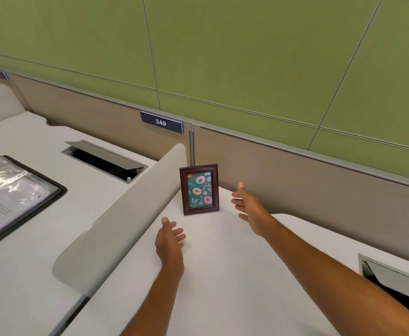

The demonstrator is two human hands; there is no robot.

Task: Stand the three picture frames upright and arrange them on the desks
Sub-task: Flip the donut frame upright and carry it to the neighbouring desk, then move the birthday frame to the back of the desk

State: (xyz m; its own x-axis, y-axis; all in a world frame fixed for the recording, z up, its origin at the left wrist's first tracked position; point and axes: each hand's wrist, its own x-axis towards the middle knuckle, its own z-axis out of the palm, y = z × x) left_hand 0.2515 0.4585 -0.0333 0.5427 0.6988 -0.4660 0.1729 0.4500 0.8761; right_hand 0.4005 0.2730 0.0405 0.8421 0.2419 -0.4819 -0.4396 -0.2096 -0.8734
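A small dark-wood picture frame (pixel 199 189) with a teal doughnut print stands upright on the white desk (pixel 222 263), near its back left corner by the divider. My left hand (pixel 170 241) hovers open just in front of and below the frame, not touching it. My right hand (pixel 247 206) is open to the frame's right, fingers spread, a short gap away. Only this one frame is in view.
A curved grey divider (pixel 116 219) separates this desk from the left desk, where a black-edged plastic folder (pixel 11 197) lies beside an open cable hatch (pixel 106 160). Another cable hatch (pixel 392 275) sits at the right. A beige partition with a "249" label (pixel 161 122) runs behind.
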